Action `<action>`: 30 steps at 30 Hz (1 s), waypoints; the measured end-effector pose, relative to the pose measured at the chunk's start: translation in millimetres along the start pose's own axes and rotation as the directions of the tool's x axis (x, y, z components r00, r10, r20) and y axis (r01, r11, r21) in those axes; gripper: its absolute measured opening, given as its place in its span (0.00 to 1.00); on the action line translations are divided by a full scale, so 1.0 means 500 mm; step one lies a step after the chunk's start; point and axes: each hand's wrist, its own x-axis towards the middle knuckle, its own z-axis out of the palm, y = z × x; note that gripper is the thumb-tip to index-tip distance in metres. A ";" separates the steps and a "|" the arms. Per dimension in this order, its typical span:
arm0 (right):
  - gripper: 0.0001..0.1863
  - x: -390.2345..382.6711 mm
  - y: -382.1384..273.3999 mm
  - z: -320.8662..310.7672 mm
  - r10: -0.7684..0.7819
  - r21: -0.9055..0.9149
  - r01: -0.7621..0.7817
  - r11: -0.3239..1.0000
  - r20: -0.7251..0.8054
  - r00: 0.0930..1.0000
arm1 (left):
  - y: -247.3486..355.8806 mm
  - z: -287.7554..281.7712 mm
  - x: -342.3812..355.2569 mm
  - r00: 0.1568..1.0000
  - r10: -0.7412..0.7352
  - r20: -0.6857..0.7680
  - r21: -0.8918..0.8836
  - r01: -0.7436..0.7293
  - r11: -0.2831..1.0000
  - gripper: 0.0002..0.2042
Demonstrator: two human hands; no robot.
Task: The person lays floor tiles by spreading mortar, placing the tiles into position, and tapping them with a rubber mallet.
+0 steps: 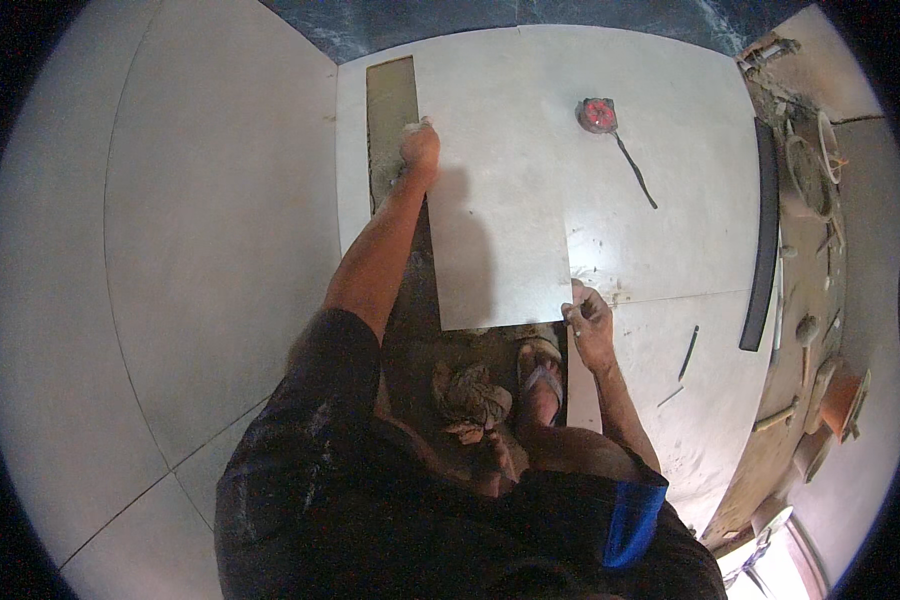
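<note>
My left hand (420,150) is closed on the left edge of a pale cut tile (505,250), near its upper part. My right hand (591,325) grips the same tile at its lower right corner with bent fingers. Left of the tile is a narrow grey-beige recess (389,90) in the pale tiled floor (670,250). Below the tile is a dark uncovered patch, where a crumpled bag or cloth (470,395) lies beside my sandaled foot (542,385).
A red-and-black tape measure (598,114) with a strap lies on the floor above right. A long dark strip (760,240) runs along the right. Buckets (805,175), tools and an orange object (842,400) crowd the right side. Tiled wall (170,250) rises on the left.
</note>
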 end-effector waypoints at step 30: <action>0.05 0.035 0.047 -0.004 0.017 -0.074 -0.021 0.997 -0.050 0.999 | -0.066 0.047 0.029 0.983 0.186 -0.005 0.394 -0.169 0.904 0.27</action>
